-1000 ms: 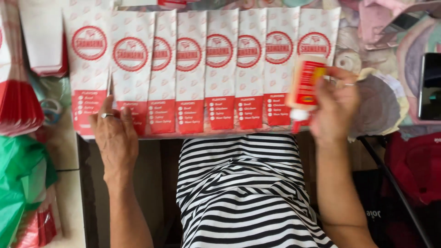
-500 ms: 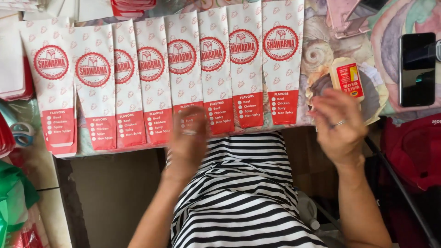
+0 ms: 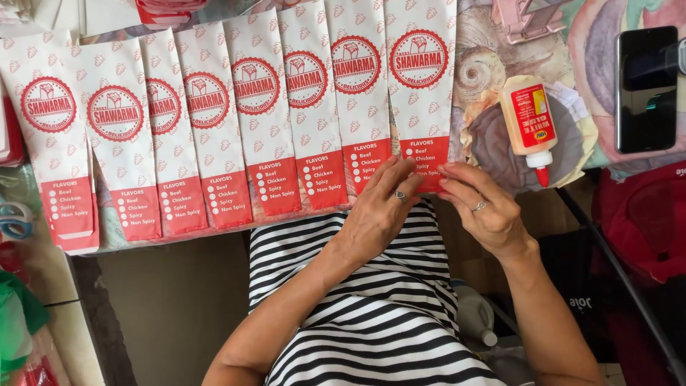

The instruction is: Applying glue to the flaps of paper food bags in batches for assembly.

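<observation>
The left hand [image 3: 375, 214] and right hand [image 3: 480, 207] both pinch the near red end of the last paper bag [image 3: 420, 86] on the right of the row. The bag is long, thin and flat, and it points away, far from the hands. A smooth plastic glue bottle [image 3: 527, 121] lies just right of it.
</observation>
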